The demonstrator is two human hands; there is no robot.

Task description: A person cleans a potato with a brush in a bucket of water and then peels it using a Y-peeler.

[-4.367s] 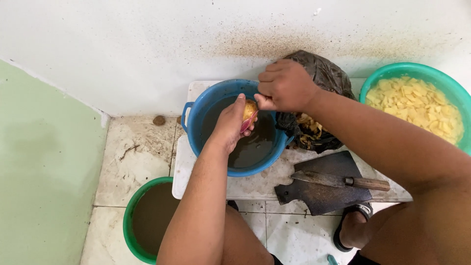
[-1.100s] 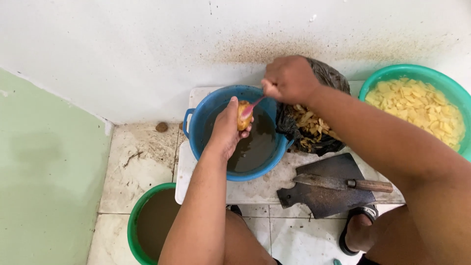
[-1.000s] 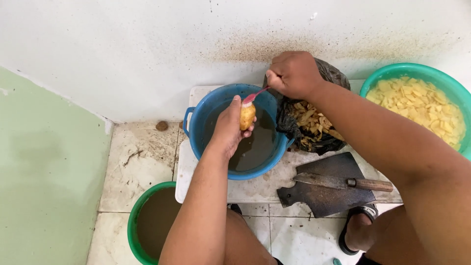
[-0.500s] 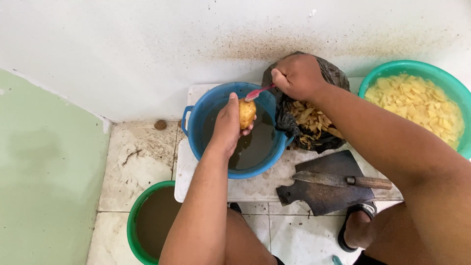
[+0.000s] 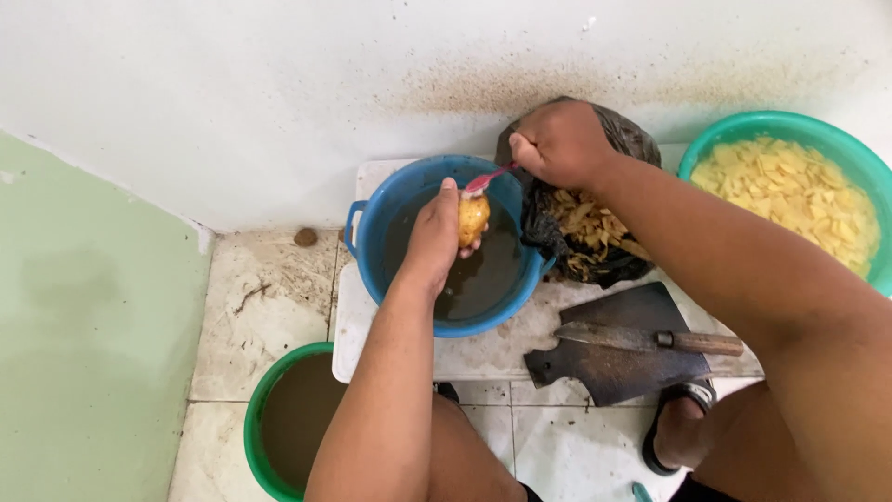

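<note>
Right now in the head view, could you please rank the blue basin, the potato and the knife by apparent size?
1. Blue basin, clearly largest.
2. Knife.
3. Potato, smallest, partly hidden by the left hand.

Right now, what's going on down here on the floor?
A person is peeling a potato over a blue basin of murky water. The left hand holds the potato while the right hand works a pink-handled peeler against its top. Peelings fill a dark bag beside the basin, and cut pieces fill a green bowl. A knife rests unused on a dark cutting board.
</note>
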